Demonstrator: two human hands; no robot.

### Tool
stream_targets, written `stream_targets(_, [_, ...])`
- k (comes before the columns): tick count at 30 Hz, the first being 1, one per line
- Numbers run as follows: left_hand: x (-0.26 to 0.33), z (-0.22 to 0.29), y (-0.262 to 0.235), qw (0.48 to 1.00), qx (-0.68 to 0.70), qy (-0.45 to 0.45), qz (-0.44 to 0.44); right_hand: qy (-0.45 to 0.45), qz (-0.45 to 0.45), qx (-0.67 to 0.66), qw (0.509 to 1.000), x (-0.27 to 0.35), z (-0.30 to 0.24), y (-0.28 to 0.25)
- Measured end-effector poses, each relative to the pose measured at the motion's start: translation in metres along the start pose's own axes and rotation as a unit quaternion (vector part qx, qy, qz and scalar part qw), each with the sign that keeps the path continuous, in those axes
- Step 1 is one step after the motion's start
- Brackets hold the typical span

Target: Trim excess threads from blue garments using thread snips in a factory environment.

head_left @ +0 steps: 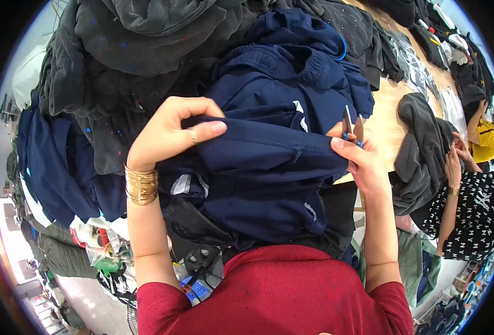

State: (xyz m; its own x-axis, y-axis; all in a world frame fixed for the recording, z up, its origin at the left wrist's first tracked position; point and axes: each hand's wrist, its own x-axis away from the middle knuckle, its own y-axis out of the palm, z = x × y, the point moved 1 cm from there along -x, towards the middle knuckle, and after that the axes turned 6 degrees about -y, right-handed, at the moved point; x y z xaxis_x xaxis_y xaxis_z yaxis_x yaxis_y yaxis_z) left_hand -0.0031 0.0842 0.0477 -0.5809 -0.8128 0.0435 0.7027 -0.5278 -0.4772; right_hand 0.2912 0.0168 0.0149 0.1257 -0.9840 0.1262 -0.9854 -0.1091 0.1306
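Observation:
A navy garment (258, 146) is stretched sideways between my two hands, a seam running along its upper fold. My left hand (174, 131) pinches the cloth at the left end, thumb on top. At the right end, my right hand (364, 153) grips the same cloth between thumb and fingers. That hand also carries small thread snips (348, 124) with blue parts, their two blades pointing up and apart. A white label (301, 114) shows behind the fold, and a grey-white patch (181, 184) lies lower left on the cloth.
Dark grey garments (118, 67) are heaped at the far left. More navy clothing (297, 67) lies just beyond my hands on the wooden table (385, 106). On the right, a co-worker's hands (455, 159) hold a dark grey garment (420, 151). Another person in yellow (486, 139) sits further off.

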Motion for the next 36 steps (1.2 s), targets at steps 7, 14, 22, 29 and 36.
stream_targets(7, [-0.028, 0.02, 0.067, 0.989, 0.117, 0.045, -0.074, 0.001, -0.089, 0.003, 0.996, -0.006, -0.015, 0.02])
stream_targets(14, [-0.009, 0.02, 0.09, 0.946, 0.316, -0.07, -0.02, -0.299, 0.081, 0.318, 0.896, -0.002, 0.005, 0.023])
stream_targets(22, [-0.002, 0.014, 0.107, 0.912, 0.391, -0.107, 0.06, -0.253, 0.076, 0.405, 0.875, 0.044, 0.007, 0.033])
stream_targets(29, [0.001, 0.021, 0.11, 0.922, 0.37, -0.095, 0.061, -0.309, 0.066, 0.452, 0.834, 0.047, 0.004, 0.031])
stream_targets(36, [0.003, 0.021, 0.112, 0.928, 0.354, -0.088, 0.08, -0.332, 0.067, 0.47, 0.815, 0.048, 0.003, 0.032])
